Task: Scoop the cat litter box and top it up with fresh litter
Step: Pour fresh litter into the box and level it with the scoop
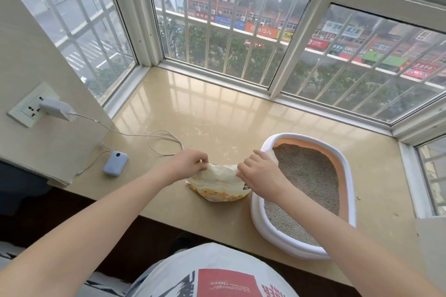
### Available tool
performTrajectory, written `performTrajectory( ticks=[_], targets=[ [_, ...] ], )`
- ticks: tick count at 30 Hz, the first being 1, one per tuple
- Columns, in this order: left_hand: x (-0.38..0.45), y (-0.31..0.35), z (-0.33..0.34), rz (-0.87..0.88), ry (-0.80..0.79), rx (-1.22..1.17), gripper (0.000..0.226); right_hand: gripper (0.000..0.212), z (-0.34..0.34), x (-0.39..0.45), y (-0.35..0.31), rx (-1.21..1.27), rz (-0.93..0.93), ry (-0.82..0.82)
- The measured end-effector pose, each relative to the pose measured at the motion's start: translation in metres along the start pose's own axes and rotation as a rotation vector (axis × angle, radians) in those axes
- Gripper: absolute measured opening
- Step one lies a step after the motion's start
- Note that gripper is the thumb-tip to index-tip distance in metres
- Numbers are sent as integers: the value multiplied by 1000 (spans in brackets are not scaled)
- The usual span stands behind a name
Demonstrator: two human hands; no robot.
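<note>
A yellow and white litter bag (217, 185) stands on the beige window ledge (205, 108), just left of the litter box. My left hand (189, 163) pinches the bag's top edge on its left side. On the right side of that top edge, my right hand (259, 172) grips the bag. The white litter box (347, 176) with an orange inner wall holds grey litter (306, 171) and sits at the right of the ledge.
A blue power bank (115, 163) lies at the left of the ledge, its white cable (164, 138) looping to a charger (58, 108) in the wall socket. Barred windows enclose the ledge on three sides.
</note>
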State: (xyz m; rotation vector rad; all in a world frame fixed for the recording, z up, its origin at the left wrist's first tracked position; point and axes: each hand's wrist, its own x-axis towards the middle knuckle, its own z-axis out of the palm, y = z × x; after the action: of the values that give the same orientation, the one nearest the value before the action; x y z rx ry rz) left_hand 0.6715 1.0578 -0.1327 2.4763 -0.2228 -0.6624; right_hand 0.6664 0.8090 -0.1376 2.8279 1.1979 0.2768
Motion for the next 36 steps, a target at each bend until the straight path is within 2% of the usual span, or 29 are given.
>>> performTrajectory(
  ticks=[4,8,10,12,14,16,18,21,23,25,27,32,36],
  targets=[
    [8,1,1,-42,-55,-16,13,27,0,5,-5,190,253,-97],
    [8,5,4,-104,-156,116,21,26,15,20,-1,402,439,-587],
    [7,4,11,-42,-103,290,27,30,22,28,-2,431,433,-690],
    [4,-1,22,111,-20,481,47,32,27,34,0,427,408,-730],
    [-1,-6,34,273,8,589,74,31,27,36,3,433,385,-734],
    [-5,-13,46,362,-1,651,85,30,22,35,2,435,353,-720],
    [-3,-21,58,362,0,728,90,37,15,33,-3,330,275,-658],
    [5,-26,63,323,15,730,86,64,8,23,-18,158,141,-546],
    [7,-29,69,330,28,725,84,91,12,11,-27,167,129,-570],
    [10,-34,73,329,35,725,80,107,23,4,-30,142,152,-617],
    [13,-38,78,311,45,743,77,101,34,5,-32,151,230,-625],
    [19,-45,88,338,159,760,65,61,65,-1,-43,106,309,-514],
    [19,-43,89,356,82,769,70,50,63,-11,-40,97,283,-432]
  ],
)
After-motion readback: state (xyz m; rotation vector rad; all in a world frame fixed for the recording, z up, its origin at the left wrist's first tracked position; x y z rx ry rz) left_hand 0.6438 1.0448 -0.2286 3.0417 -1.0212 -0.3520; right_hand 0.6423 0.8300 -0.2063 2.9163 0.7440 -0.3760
